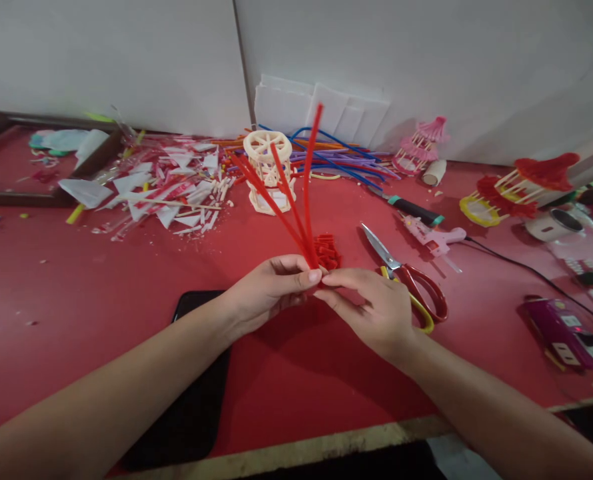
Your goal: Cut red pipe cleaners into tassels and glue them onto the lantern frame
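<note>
light even and moderately bright, from above; no hard glare. soft shadow under both hands on the red table point(101, 293), centre of frame. wall point(426, 60) at top reads flat grey-white, slightly dim. wide-angle bending at the frame edges: table edge bows along the bottom. red sticks point(306, 193) at centre slightly motion-blurred; far right clutter soft.
</note>
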A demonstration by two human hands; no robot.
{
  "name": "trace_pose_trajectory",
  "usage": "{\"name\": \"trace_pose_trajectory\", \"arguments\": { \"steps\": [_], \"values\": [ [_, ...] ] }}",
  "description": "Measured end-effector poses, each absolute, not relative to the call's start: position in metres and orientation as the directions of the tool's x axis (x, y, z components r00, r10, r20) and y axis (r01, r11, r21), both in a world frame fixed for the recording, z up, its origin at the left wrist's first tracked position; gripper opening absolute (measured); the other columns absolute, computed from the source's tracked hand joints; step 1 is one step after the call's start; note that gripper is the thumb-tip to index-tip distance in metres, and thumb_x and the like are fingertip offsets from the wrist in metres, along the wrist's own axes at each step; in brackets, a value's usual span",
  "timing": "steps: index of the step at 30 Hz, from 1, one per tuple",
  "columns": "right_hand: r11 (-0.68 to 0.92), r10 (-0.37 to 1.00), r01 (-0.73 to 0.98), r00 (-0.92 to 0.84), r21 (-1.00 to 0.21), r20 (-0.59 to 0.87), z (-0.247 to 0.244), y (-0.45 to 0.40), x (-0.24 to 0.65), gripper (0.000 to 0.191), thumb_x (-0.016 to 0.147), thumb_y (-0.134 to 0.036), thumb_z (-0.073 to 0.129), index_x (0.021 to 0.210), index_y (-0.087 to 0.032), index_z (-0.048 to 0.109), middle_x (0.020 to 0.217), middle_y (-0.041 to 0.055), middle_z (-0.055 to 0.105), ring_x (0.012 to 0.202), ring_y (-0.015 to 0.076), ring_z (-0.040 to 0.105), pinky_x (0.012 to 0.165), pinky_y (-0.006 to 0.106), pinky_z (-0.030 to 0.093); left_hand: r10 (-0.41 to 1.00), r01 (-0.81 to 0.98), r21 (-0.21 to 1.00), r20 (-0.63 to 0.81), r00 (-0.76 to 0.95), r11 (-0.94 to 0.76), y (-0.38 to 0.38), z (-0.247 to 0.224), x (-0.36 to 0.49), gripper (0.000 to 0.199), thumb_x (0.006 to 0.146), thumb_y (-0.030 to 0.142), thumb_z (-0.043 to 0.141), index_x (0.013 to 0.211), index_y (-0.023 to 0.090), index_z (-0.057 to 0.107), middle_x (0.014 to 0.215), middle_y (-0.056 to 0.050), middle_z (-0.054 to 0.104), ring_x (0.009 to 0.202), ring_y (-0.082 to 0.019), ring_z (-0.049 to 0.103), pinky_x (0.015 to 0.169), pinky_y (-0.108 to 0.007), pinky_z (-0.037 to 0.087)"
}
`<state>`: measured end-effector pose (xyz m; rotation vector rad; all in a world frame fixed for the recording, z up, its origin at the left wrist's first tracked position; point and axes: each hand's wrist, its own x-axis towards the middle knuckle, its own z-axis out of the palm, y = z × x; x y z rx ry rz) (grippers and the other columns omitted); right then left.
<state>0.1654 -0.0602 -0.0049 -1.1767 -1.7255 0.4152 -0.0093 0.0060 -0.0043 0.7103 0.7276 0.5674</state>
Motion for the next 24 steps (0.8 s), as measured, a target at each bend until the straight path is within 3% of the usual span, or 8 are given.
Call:
{"name": "trace_pose_trajectory", "arguments": {
  "steps": [3, 5, 7, 9, 14, 19, 22, 24],
  "values": [
    [0.214, 0.97, 0.179, 0.075, -0.96, 0.231, -0.008, -0.058, 0.159, 0.007, 0.079, -0.025, 0.077, 0.083, -0.024, 0.071, 0.077, -0.002, 0.078, 0.067, 0.0144, 0.074, 0.062, 0.025, 0.063, 0.689, -0.221, 0.762, -0.371, 0.623, 0.609, 0.004, -0.004, -0.008, 0.028, 0.057, 0.032, 0.093, 0.069, 0.015, 0.074, 0.063, 0.003, 0.07, 0.056, -0.004, 0.062, 0.054, -0.012, 0.047],
    [0.08, 0.994, -0.07, 0.074, -0.994, 0.075, -0.01, -0.057, 0.156, 0.009, 0.077, -0.025, 0.079, 0.079, -0.023, 0.07, 0.071, -0.0032, 0.076, 0.064, 0.0142, 0.074, 0.063, 0.026, 0.063, 0.689, -0.22, 0.771, -0.354, 0.632, 0.597, 0.003, -0.004, -0.009, 0.026, 0.059, 0.032, 0.092, 0.071, 0.016, 0.075, 0.064, 0.002, 0.071, 0.058, -0.006, 0.064, 0.055, -0.013, 0.048],
    [0.01, 0.998, -0.197, 0.057, -0.98, -0.001, -0.011, -0.056, 0.154, 0.01, 0.076, -0.024, 0.079, 0.077, -0.022, 0.069, 0.068, -0.0041, 0.075, 0.064, 0.0136, 0.074, 0.065, 0.026, 0.064, 0.686, -0.214, 0.778, -0.346, 0.64, 0.591, 0.004, -0.006, -0.009, 0.025, 0.06, 0.032, 0.092, 0.07, 0.016, 0.075, 0.063, 0.0, 0.072, 0.06, -0.008, 0.067, 0.056, -0.014, 0.05],
    [-0.001, 0.998, -0.213, 0.068, -0.977, -0.016, -0.011, -0.056, 0.154, 0.012, 0.075, -0.021, 0.08, 0.078, -0.022, 0.068, 0.067, -0.0048, 0.075, 0.063, 0.013, 0.074, 0.064, 0.024, 0.063, 0.695, -0.215, 0.781, -0.348, 0.629, 0.587, 0.004, -0.006, -0.009, 0.025, 0.059, 0.031, 0.092, 0.066, 0.016, 0.074, 0.061, 0.0, 0.071, 0.058, -0.008, 0.067, 0.054, -0.014, 0.05],
    [0.073, 0.987, -0.069, 0.15, -0.995, 0.062, -0.006, -0.058, 0.153, 0.025, 0.074, -0.016, 0.079, 0.089, -0.025, 0.06, 0.072, -0.0062, 0.075, 0.066, 0.0122, 0.074, 0.059, 0.02, 0.058, 0.817, -0.226, 0.845, -0.345, 0.462, 0.485, 0.003, -0.005, -0.007, 0.028, 0.056, 0.029, 0.093, 0.065, 0.016, 0.071, 0.061, 0.002, 0.07, 0.054, -0.009, 0.065, 0.054, -0.017, 0.054],
    [0.032, 0.984, -0.059, 0.177, -0.998, 0.022, -0.006, -0.055, 0.152, 0.033, 0.075, -0.017, 0.077, 0.09, -0.026, 0.05, 0.067, -0.0084, 0.072, 0.061, 0.0113, 0.072, 0.057, 0.019, 0.055, 0.966, -0.209, 0.977, 0.008, 0.259, 0.048, -0.005, -0.003, -0.007, 0.02, 0.079, 0.03, 0.079, 0.07, 0.017, 0.065, 0.066, 0.003, 0.069, 0.06, -0.008, 0.065, 0.061, -0.016, 0.054],
    [0.026, 0.986, -0.06, 0.164, -0.998, 0.016, -0.007, -0.055, 0.152, 0.033, 0.075, -0.018, 0.077, 0.087, -0.026, 0.048, 0.066, -0.0089, 0.07, 0.06, 0.0103, 0.07, 0.056, 0.019, 0.054, 0.931, -0.103, 0.982, 0.183, 0.316, -0.157, -0.009, -0.002, -0.008, 0.006, 0.086, 0.024, 0.07, 0.082, 0.02, 0.073, 0.079, -0.001, 0.074, 0.072, -0.011, 0.069, 0.068, -0.019, 0.056],
    [0.042, 0.988, -0.018, 0.147, -0.999, 0.039, -0.009, -0.055, 0.153, 0.028, 0.076, -0.018, 0.076, 0.085, -0.025, 0.05, 0.067, -0.0085, 0.068, 0.06, 0.0091, 0.067, 0.055, 0.018, 0.053, 0.889, -0.021, 0.965, 0.248, 0.386, -0.261, -0.01, -0.002, -0.009, 0.009, 0.087, 0.021, 0.068, 0.089, 0.021, 0.077, 0.088, -0.003, 0.077, 0.08, -0.013, 0.072, 0.073, -0.021, 0.057]
  ]
}}
